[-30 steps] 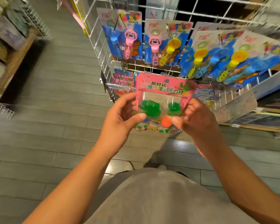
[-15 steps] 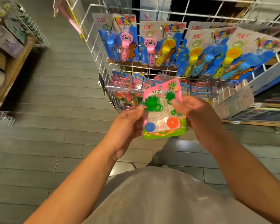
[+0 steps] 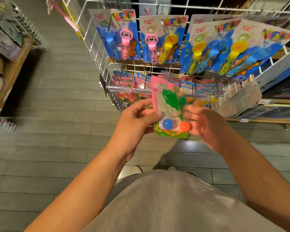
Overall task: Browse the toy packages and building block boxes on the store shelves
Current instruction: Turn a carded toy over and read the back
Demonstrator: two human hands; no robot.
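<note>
Both hands, left and right, closed on toy package before wire rack of bubble wands.

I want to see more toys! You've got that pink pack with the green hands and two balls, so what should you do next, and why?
Probably hang the pink pack back on a hook of the lower row of the wire rack. Both the left hand and right hand are busy holding it, just in front of matching packs, so neither hand is free for the bubble wand cards above.
</note>
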